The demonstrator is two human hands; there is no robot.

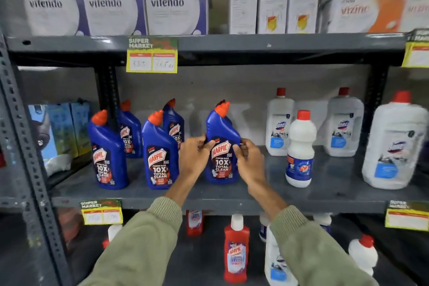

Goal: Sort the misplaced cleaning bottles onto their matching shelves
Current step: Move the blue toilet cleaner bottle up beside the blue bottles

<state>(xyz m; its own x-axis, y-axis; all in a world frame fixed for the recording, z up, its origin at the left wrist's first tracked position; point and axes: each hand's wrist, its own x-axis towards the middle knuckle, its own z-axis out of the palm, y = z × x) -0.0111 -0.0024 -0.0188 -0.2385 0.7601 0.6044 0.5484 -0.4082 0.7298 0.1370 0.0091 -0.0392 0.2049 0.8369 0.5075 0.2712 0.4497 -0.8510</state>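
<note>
While upright, Harpic bottle [221,146] sits between both hands' grip.

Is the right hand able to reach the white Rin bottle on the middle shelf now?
Probably yes, once it lets go: the right hand grips the blue Harpic bottle, and the Rin bottle stands just right of it with open shelf between.

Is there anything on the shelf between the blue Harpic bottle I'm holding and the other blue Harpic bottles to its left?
Nothing visible: bare grey shelf lies between the held blue Harpic bottle and the nearest blue Harpic bottle, apart from your left hand.
</note>
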